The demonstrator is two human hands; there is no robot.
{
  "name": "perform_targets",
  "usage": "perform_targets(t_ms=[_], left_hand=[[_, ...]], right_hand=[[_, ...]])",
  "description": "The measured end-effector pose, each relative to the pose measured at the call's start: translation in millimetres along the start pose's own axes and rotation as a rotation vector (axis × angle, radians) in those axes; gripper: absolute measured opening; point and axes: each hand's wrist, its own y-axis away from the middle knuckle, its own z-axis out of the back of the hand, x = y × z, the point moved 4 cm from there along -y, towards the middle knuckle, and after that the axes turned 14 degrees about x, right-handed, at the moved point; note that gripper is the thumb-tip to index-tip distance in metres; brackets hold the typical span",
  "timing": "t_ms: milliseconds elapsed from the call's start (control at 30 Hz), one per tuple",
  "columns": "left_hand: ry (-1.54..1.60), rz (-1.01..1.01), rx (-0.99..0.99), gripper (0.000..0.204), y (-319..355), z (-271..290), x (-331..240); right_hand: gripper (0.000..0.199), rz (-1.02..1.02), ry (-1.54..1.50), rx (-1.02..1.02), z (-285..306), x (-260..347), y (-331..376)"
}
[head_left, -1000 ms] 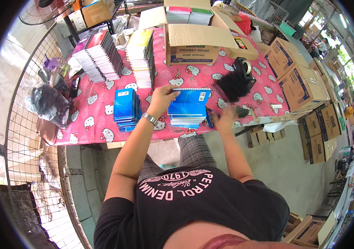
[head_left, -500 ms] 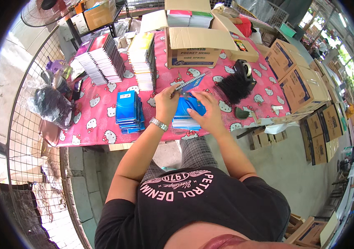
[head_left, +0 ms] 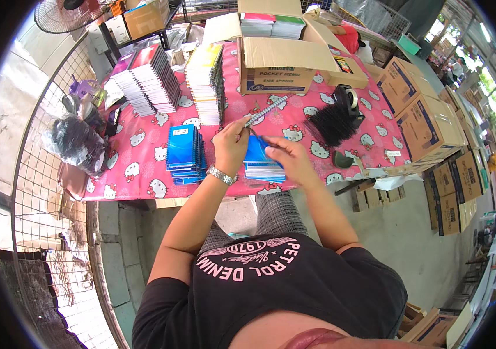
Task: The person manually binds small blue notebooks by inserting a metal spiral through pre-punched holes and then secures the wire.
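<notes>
The left hand point(head_left: 231, 145) is pinching a spiral notebook point(head_left: 268, 110). The right hand point(head_left: 290, 157) is hanging over a blue stack point(head_left: 257, 150), its grip unclear.

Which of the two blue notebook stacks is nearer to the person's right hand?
The right blue stack, next to the right hand; the left blue stack stands apart, on the other side of the left hand.

Pretty bright setup overall, with daylight blowing out the openings point(head_left: 495, 90) on the far right and only soft shadows on the pink tablecloth point(head_left: 126, 187). The fisheye bent the wire fence point(head_left: 50, 134) into a big curve and the corners went black, while the right hand point(head_left: 287, 158) came out slightly blurry.
</notes>
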Motion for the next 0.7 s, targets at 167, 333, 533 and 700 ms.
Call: perform_targets(t_ms=[167,333,533,700], left_hand=[[-0.149,-0.196,-0.006,0.027,-3.4,28.5,8.9],[-0.635,-0.15,0.162,0.01,-44.2,104.8,-3.4],[-0.978,0.242,0.599,0.022,-42.6,99.0,118.3],[-0.931,0.231,0.501,0.032,-26.6,78.0,145.0]], right_hand=[[0.043,-0.079,-0.312,-0.109,-0.8,-10.7,-0.5],[0.043,-0.381,0.595,-0.428,98.1,-114.9,37.2],[0.04,-0.655,0.949,-0.212,99.3,-174.2,28.3],[0.03,-0.646,1.282,-0.616,167.2,-195.7,30.6]])
